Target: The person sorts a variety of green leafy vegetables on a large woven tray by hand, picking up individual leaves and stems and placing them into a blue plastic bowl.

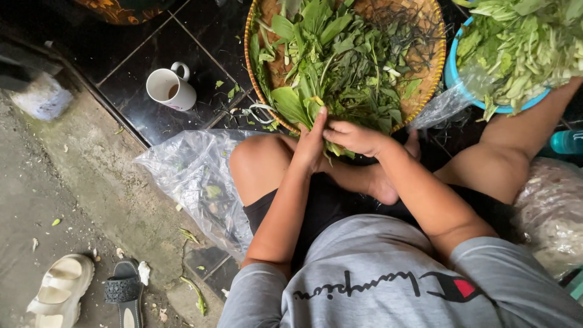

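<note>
A round woven bamboo tray [425, 58] lies on the dark tiled floor in front of my crossed legs, heaped with green leafy stems [340, 67]. My left hand [311, 143] and my right hand [355, 136] meet at the tray's near rim. Both are closed on the same small bunch of leafy stems [334, 149], fingers pinched around it. The bunch's lower end is hidden behind my hands.
A blue basin [452, 76] full of pale green leaves [522, 45] stands at the upper right. A white mug [172, 89] sits on the tiles at the left. A clear plastic bag [194, 176] lies by my left knee. Sandals [61, 294] rest on the concrete.
</note>
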